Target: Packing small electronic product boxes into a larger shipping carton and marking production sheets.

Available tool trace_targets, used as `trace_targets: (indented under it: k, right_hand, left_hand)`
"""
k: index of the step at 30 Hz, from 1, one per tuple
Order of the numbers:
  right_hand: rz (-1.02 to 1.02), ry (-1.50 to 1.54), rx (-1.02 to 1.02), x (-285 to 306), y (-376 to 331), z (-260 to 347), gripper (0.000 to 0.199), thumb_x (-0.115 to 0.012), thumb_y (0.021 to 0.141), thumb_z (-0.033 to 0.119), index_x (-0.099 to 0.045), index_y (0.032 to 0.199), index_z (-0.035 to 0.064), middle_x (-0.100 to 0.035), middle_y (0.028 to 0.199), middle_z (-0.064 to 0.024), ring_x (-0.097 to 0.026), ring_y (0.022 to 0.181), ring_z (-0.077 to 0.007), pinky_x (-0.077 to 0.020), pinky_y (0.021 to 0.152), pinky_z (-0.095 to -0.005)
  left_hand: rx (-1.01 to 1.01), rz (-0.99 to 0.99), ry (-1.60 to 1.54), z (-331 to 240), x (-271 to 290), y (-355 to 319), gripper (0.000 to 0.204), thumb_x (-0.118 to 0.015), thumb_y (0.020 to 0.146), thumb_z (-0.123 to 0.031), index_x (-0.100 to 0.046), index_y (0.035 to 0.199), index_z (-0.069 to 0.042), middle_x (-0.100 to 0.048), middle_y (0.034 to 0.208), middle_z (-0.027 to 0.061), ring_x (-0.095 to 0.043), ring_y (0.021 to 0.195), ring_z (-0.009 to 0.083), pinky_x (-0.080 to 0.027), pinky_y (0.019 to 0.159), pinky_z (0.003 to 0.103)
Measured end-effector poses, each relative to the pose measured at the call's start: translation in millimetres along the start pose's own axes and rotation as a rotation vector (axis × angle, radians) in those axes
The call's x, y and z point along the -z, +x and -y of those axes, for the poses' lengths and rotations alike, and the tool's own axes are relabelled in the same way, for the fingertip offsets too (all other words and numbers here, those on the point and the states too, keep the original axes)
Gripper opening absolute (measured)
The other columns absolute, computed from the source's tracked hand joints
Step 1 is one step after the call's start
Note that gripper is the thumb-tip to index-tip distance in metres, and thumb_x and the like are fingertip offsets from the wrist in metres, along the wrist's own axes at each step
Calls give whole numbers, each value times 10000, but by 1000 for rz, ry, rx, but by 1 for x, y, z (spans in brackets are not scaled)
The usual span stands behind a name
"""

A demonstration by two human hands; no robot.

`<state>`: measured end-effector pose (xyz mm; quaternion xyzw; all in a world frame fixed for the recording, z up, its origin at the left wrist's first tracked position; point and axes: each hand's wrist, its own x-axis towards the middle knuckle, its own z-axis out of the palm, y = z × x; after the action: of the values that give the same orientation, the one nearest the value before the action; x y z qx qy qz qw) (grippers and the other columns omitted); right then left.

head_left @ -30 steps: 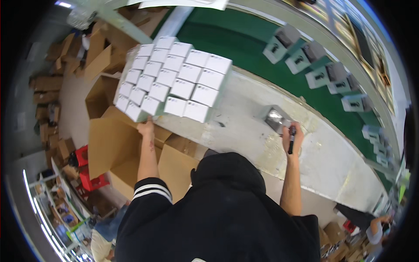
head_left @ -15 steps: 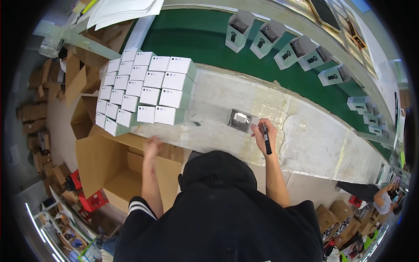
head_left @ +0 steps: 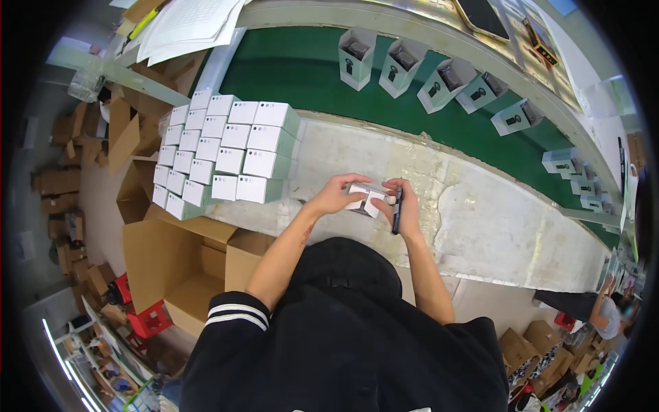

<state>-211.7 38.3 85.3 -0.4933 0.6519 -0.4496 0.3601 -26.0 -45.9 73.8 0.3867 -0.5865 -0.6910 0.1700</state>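
Observation:
A small white carton (head_left: 357,204) sits on the pale bench in front of me, its end flaps partly folded in. My left hand (head_left: 332,195) grips its left side, with the thumb on a flap. From the right, my right hand (head_left: 406,206) has its thumb and fingers on the other flap. A dark pen-shaped tool (head_left: 397,214) is also held in that right hand, pointing back toward me. What lies inside the carton is mostly hidden by the flaps and thumbs.
Stacked closed white boxes (head_left: 247,163) stand on the bench at left. Beside them, an open brown carton (head_left: 147,257) is below the bench edge. Several open boxes (head_left: 357,62) stand on the green conveyor belt (head_left: 288,58). Papers (head_left: 189,27) lie at the far left.
My left hand has come from above the brown carton to the small carton. The carton's flaps are now folded inward, covering the clear-wrapped contents. My right hand has moved slightly left, keeping the dark tool.

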Motion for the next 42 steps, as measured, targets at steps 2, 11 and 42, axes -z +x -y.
trace_targets:
  k: [2,11,42]
  right_hand:
    - [-20,87,-90,-10,-1,11,445,-787,694,58,-526,1054,42,-629,997,-77,-597,803,-148,-508,621,-268]
    - [-9,13,364,-2,-9,0,360,-593,640,-124,-573,953,54,-612,948,-132,-613,792,-307,-502,651,-347]
    - [56,-599,914,-1,-17,-11,275,-743,723,133,-616,956,61,-577,1208,-186,-528,1178,-332,-435,903,-464]
  left_hand:
    - [-77,-80,-87,7,-5,0,365,-679,782,-9,-614,1141,-22,-629,1115,81,-562,1054,161,-420,952,302]
    - [-595,-190,671,7,21,-31,432,-652,756,37,-606,1176,-50,-570,1248,158,-527,1178,300,-413,989,362]
    - [-1011,-383,1151,16,-7,-45,281,-667,744,-65,-640,1018,-10,-600,1199,110,-576,1134,258,-480,797,392]
